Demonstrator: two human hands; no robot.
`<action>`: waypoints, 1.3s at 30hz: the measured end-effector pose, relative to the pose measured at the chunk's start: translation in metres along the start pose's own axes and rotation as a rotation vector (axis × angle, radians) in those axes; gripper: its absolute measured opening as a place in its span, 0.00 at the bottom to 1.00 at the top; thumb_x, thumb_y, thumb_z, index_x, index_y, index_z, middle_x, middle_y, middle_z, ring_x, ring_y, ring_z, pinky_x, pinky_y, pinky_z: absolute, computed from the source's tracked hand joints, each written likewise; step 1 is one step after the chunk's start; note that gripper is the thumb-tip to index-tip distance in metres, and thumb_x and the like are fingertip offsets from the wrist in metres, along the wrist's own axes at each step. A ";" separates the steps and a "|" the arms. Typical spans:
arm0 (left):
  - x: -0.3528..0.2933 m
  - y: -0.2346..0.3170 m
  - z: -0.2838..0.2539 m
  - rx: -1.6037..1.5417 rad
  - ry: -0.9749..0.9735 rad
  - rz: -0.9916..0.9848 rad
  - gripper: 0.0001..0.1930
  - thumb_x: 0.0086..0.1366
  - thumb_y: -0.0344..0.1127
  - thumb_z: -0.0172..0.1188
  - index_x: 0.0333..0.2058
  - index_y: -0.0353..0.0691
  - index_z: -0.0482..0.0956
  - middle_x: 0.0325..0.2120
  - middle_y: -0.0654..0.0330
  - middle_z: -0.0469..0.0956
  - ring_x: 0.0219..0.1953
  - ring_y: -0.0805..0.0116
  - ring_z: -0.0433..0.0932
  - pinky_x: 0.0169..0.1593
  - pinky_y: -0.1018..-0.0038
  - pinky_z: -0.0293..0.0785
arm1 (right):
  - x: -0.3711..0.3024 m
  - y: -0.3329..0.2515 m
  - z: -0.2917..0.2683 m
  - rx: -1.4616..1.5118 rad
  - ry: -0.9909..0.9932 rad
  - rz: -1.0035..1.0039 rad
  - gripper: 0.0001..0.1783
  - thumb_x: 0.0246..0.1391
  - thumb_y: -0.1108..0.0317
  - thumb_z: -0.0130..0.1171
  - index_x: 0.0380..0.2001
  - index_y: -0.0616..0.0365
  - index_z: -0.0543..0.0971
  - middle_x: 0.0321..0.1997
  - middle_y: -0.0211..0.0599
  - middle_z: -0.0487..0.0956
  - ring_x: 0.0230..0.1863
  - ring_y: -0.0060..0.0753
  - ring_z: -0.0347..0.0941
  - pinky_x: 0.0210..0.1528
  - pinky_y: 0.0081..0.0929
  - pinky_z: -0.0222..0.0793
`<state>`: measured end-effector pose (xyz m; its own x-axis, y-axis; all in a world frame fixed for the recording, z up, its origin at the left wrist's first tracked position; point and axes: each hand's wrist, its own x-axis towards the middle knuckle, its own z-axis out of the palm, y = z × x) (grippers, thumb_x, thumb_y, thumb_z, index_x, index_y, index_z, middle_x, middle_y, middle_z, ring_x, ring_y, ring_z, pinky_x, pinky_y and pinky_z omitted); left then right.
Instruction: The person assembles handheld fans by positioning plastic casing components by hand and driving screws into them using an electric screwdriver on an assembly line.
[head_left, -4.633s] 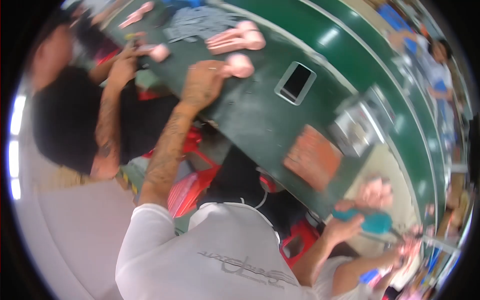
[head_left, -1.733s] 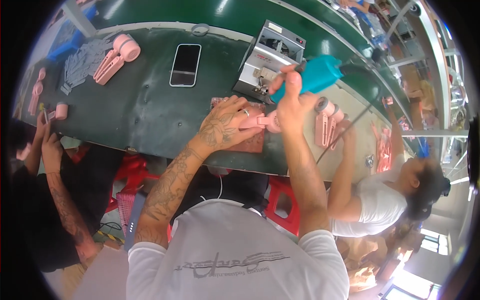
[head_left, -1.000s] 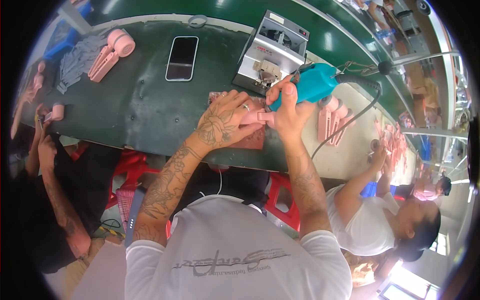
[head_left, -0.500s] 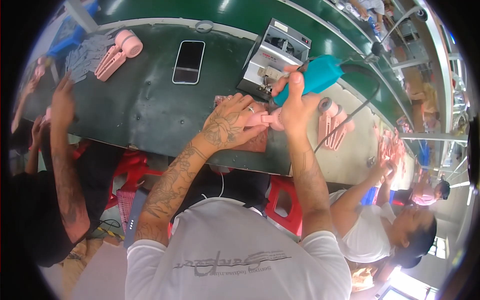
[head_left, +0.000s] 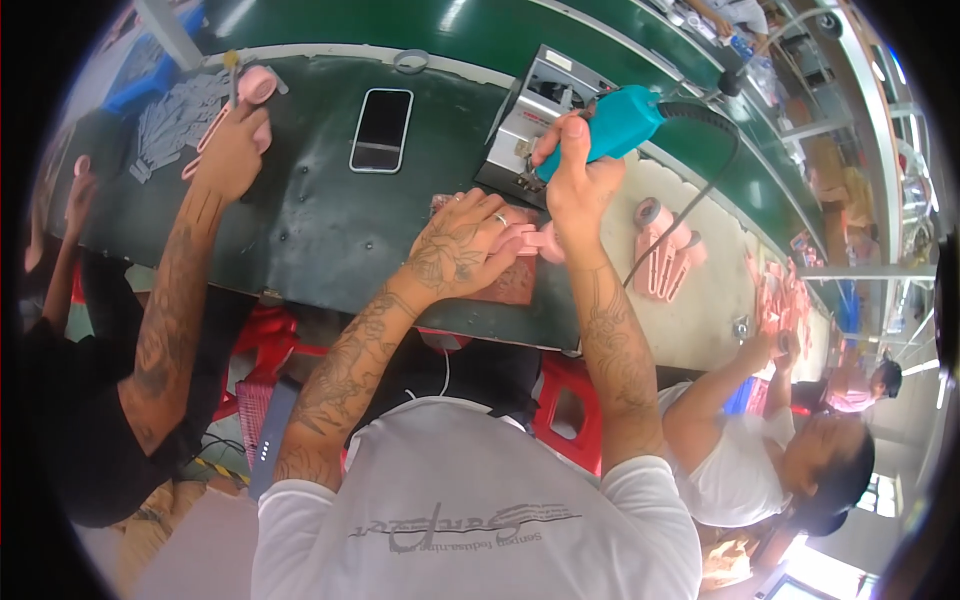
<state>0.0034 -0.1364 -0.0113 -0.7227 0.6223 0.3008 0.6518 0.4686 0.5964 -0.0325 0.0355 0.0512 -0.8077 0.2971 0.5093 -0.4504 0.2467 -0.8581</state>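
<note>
My right hand (head_left: 585, 185) is wrapped round a teal electric screwdriver (head_left: 622, 122). Its lower end is beside the front of a grey metal screw feeder (head_left: 522, 138); the bit is too small to make out. Fingers bent, my left hand (head_left: 465, 240) holds down a pink plastic handheld unit (head_left: 530, 238) with a jointed round head. Most of its handle is hidden under that hand. The unit lies over a reddish mat (head_left: 512, 285) on the dark green tabletop.
A phone (head_left: 381, 130) lies left of the feeder. Pink units (head_left: 665, 260) stand at my right, crossed by the screwdriver's cable (head_left: 735, 165). At left a co-worker's hand (head_left: 228, 160) grips another pink unit near grey strips (head_left: 175, 125). A second co-worker (head_left: 735, 460) sits at right.
My right hand has raised the screwdriver away from the pink unit, up and left toward the feeder. My left hand stays put. The left co-worker's hand has reached onto a pink unit.
</note>
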 end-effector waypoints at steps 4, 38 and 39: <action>-0.002 -0.005 0.006 -0.019 0.051 -0.010 0.20 0.72 0.49 0.59 0.55 0.45 0.85 0.53 0.48 0.79 0.61 0.41 0.75 0.69 0.48 0.68 | -0.022 -0.024 -0.008 0.163 0.071 0.125 0.20 0.73 0.53 0.62 0.44 0.63 0.79 0.23 0.30 0.79 0.28 0.22 0.76 0.33 0.24 0.69; 0.009 0.007 -0.017 0.065 0.054 0.086 0.14 0.70 0.41 0.60 0.51 0.44 0.86 0.51 0.61 0.80 0.51 0.55 0.76 0.57 0.56 0.73 | -0.071 -0.012 -0.031 0.103 0.051 0.166 0.24 0.74 0.48 0.60 0.43 0.62 0.74 0.26 0.35 0.76 0.27 0.30 0.75 0.31 0.29 0.72; 0.009 0.011 -0.013 0.095 0.051 0.087 0.14 0.71 0.41 0.60 0.50 0.46 0.86 0.51 0.61 0.81 0.51 0.56 0.76 0.57 0.57 0.73 | -0.071 -0.011 -0.033 0.076 0.084 0.174 0.24 0.74 0.47 0.59 0.44 0.62 0.75 0.26 0.35 0.77 0.28 0.30 0.75 0.31 0.29 0.72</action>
<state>0.0013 -0.1340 0.0077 -0.6713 0.6320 0.3872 0.7299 0.4730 0.4935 0.0430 0.0421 0.0269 -0.8427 0.4058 0.3539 -0.3367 0.1159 -0.9345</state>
